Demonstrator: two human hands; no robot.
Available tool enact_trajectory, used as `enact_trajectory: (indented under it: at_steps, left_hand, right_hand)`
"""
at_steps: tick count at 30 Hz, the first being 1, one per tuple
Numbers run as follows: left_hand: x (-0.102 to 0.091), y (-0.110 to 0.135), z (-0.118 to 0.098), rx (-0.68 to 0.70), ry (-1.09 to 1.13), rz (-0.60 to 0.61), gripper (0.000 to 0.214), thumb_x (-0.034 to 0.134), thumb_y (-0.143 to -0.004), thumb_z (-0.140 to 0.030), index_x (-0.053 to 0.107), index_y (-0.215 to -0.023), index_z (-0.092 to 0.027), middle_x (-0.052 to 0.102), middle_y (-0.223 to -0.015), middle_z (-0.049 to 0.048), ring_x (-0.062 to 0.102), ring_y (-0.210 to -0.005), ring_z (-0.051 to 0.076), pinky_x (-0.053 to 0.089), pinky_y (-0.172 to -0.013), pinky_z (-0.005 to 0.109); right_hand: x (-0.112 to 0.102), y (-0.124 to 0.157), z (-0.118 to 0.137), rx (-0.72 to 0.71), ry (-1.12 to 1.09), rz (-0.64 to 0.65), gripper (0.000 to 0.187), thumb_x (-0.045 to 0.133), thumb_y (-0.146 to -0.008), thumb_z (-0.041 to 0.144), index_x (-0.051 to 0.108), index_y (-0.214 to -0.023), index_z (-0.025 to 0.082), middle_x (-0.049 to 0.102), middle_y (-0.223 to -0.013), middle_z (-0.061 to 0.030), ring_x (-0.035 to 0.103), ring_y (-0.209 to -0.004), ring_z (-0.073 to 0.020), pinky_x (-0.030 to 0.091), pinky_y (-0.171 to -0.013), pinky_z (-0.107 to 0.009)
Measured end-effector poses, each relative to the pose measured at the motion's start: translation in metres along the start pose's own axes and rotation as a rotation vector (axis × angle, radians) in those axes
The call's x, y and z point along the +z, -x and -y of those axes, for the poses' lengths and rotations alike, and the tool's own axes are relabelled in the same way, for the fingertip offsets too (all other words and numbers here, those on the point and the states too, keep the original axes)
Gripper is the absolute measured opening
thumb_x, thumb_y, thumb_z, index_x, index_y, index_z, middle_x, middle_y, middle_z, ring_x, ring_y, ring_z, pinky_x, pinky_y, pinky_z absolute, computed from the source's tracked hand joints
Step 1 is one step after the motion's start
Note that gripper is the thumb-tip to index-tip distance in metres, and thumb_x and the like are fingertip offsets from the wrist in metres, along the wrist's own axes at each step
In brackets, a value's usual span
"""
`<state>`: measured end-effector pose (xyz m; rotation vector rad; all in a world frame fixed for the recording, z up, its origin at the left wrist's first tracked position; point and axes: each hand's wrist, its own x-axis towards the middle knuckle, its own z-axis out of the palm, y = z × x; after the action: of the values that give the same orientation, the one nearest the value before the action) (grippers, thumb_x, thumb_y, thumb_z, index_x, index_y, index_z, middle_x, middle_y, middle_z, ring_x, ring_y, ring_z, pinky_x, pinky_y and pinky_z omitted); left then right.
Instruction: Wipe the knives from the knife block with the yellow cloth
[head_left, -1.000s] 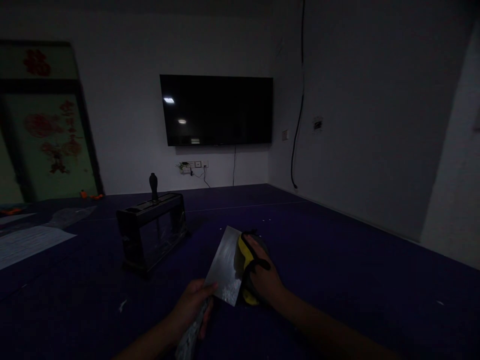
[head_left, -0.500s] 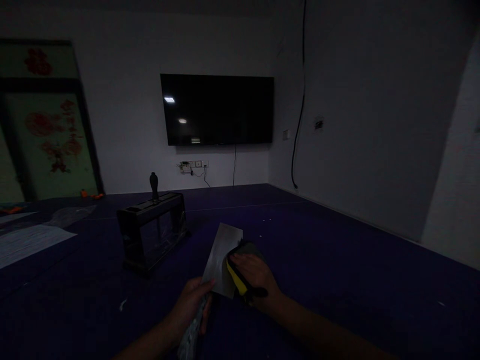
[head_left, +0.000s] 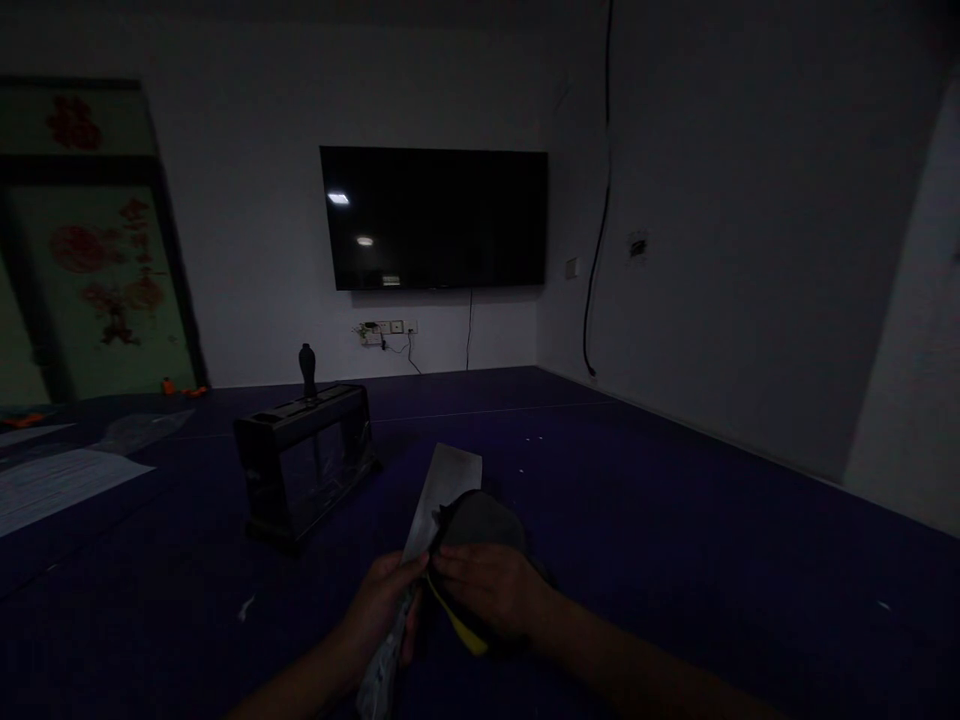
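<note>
A wide-bladed cleaver (head_left: 450,475) points away from me, its handle (head_left: 380,675) covered in what looks like clear plastic wrap. My left hand (head_left: 386,605) is closed round it where the handle meets the blade. Against the blade's lower right part, my right hand (head_left: 487,590) presses a dark grey cloth (head_left: 484,520) with a yellow underside. The cloth hides part of the blade. Left of the cleaver stands a black knife block (head_left: 300,410) with see-through sides and one dark handle (head_left: 307,370) sticking up from its top.
Dark blue flooring (head_left: 675,560) spreads around, with small white scraps on it. White paper sheets (head_left: 67,490) and clear plastic (head_left: 142,430) lie at the left. A television (head_left: 439,220) hangs on the far wall, and a black cable (head_left: 600,240) runs down the right wall.
My right hand has slid the cloth down the blade toward the handle, uncovering more of the upper blade. The left hand and the cleaver have stayed nearly still.
</note>
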<state>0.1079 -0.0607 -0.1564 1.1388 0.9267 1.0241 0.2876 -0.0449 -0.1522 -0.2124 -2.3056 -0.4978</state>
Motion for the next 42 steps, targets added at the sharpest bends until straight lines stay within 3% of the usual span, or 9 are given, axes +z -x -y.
enact_trajectory:
  at_steps: [4, 10, 15, 19, 25, 37, 42]
  left_hand:
    - [-0.001, 0.000, 0.001, 0.002, 0.017, 0.020, 0.046, 0.058, -0.064, -0.060, 0.052, -0.054, -0.015, 0.043, -0.030, -0.0028, 0.039, -0.020, 0.012, 0.025, -0.022, 0.019]
    - [-0.003, 0.000, 0.003, -0.014, -0.021, 0.036, 0.052, 0.057, -0.061, -0.065, 0.047, -0.047, -0.016, 0.041, -0.028, -0.0023, 0.038, -0.020, 0.012, 0.024, -0.022, 0.020]
    - [-0.002, 0.001, 0.000, -0.028, -0.037, 0.048, 0.053, 0.055, -0.061, -0.066, 0.046, -0.045, -0.016, 0.040, -0.027, -0.0018, 0.041, -0.021, 0.013, 0.023, -0.023, 0.019]
    - [-0.002, 0.000, 0.001, -0.010, -0.025, 0.027, 0.054, 0.055, -0.061, -0.067, 0.046, -0.044, -0.016, 0.039, -0.027, -0.0020, 0.038, -0.020, 0.011, 0.021, -0.022, 0.019]
    - [0.001, 0.001, 0.000, -0.018, -0.020, -0.027, 0.055, 0.051, -0.064, -0.068, 0.048, -0.048, -0.016, 0.039, -0.028, -0.0027, 0.037, -0.019, 0.011, 0.023, -0.023, 0.020]
    - [-0.003, -0.002, 0.003, -0.008, 0.030, 0.012, 0.050, 0.055, -0.065, -0.063, 0.050, -0.053, -0.015, 0.042, -0.029, -0.0026, 0.039, -0.020, 0.013, 0.023, -0.022, 0.020]
    - [-0.005, -0.002, 0.003, -0.023, -0.014, 0.080, 0.056, 0.052, -0.066, -0.065, 0.044, -0.041, -0.015, 0.040, -0.028, -0.0006, 0.040, -0.021, 0.013, 0.025, -0.022, 0.020]
  right_hand:
    - [0.000, 0.005, -0.008, 0.058, -0.065, 0.023, 0.037, 0.037, -0.087, 0.014, 0.051, -0.121, 0.016, 0.060, -0.116, -0.0095, 0.049, -0.115, -0.0168, 0.045, -0.093, -0.030]
    - [-0.006, 0.009, -0.018, 0.306, -0.124, 0.114, 0.057, 0.045, -0.076, 0.019, 0.037, -0.131, 0.006, 0.047, -0.130, -0.0152, 0.039, -0.123, -0.0192, 0.039, -0.099, -0.033]
    - [-0.004, 0.010, -0.016, 0.177, 0.019, 0.114, 0.047, 0.040, -0.079, 0.015, 0.044, -0.124, 0.003, 0.049, -0.127, -0.0167, 0.038, -0.124, -0.0193, 0.039, -0.099, -0.032]
    - [0.002, 0.012, -0.016, 0.028, 0.133, 0.039, 0.033, 0.034, -0.085, 0.010, 0.056, -0.111, 0.008, 0.059, -0.117, -0.0138, 0.047, -0.117, -0.0171, 0.045, -0.094, -0.029]
    - [-0.003, 0.004, -0.009, -0.072, 0.125, 0.053, 0.031, 0.034, -0.088, 0.011, 0.060, -0.104, 0.007, 0.062, -0.113, -0.0129, 0.051, -0.112, -0.0162, 0.042, -0.096, -0.026]
    - [0.005, 0.009, -0.015, -0.079, 0.091, 0.034, 0.030, 0.036, -0.087, 0.011, 0.058, -0.107, 0.008, 0.061, -0.114, -0.0129, 0.048, -0.115, -0.0160, 0.042, -0.096, -0.027]
    - [0.005, 0.016, -0.020, 0.052, 0.029, 0.081, 0.041, 0.038, -0.082, 0.012, 0.047, -0.122, 0.007, 0.054, -0.123, -0.0141, 0.042, -0.121, -0.0177, 0.042, -0.096, -0.030]
